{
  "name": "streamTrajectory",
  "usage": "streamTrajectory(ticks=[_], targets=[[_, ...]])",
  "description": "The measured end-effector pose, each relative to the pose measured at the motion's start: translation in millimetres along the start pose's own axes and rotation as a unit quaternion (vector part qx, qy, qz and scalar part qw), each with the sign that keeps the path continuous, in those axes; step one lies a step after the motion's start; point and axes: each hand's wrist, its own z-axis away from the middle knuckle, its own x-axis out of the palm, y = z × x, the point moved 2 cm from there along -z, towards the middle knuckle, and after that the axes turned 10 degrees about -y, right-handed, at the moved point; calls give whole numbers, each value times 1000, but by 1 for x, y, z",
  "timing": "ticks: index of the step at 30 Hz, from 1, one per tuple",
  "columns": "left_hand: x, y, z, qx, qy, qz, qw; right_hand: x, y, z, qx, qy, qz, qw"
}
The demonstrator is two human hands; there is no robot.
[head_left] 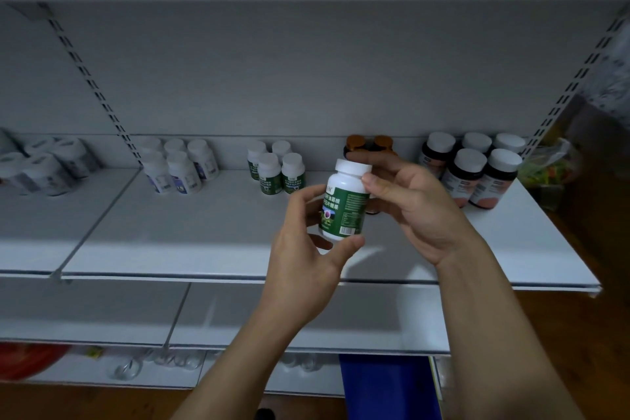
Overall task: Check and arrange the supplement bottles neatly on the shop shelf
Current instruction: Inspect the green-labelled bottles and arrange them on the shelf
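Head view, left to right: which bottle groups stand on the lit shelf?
Grey-labelled white bottles → blue-labelled white bottles → green-labelled bottles → brown-capped bottles → white-capped dark bottles. The held bottle overlaps, so omitted.

Low on my left I see a blurred red round thing, with clear looped pieces just right of it. A blue panel stands near bottom centre. Far right, a clear bag of green and yellow contents sits above the brown wood floor.
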Motion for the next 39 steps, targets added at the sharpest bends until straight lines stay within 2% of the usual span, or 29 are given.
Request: streamTrajectory(ticks=[4,9,13,18,25,28,34,39], targets=[[0,3,-5,9,-8,-1,1000,-1,1,-3,4,26,8,1000],[1,3,-21,6,-17,-18,1000,1,2,-9,-5,113,16,993],[5,-2,-32,4,8,-52,999,-2,1,-12,-14,155,20,988],[5,-2,-33,10,12,-16,1000,-7,0,-14,-16,141,15,990],[2,-4,-22,3,-13,58,998,-9,5,-11,-15,61,-40,997],[3,-9,-21,-8,-16,58,998,-7,5,-11,-7,72,-30,997],[10,-8,-26,-3,1,0,1000,0,6,-18,8,146,8,989],[2,-8,-28,-9,12,37,999,3,1,-21,-8,130,3,991]])
